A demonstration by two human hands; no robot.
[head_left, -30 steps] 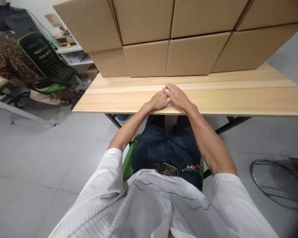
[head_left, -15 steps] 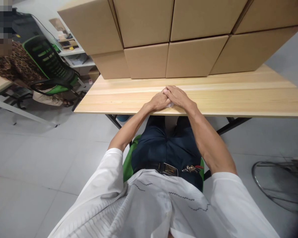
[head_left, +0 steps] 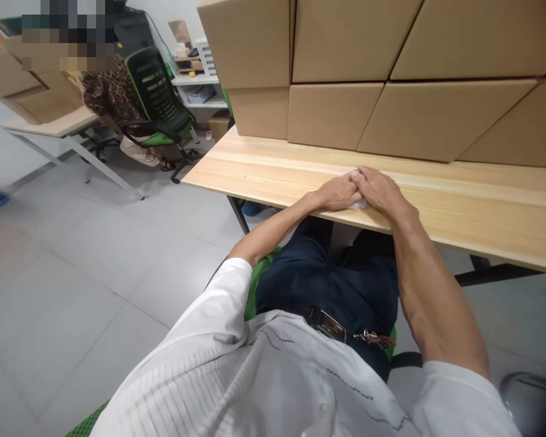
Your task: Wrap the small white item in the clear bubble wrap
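Left hand: the left hand (head_left: 339, 193) rests on the counter (head_left: 459, 200), fingers curled together, its tips touching the right hand.
Right hand: the right hand (head_left: 382, 191) lies palm down, fingers together, over a small white thing.
White thing: the white thing (head_left: 357, 206) peeks out under both hands near the counter's front edge; what it is cannot be told.
Beyond the hands: cardboard boxes (head_left: 382, 115) stacked at the counter's back.
Far left of the hands: another person sits in a green chair (head_left: 157, 100).

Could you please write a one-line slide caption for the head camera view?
Left hand and right hand meet over a small white object on the pale wooden table.
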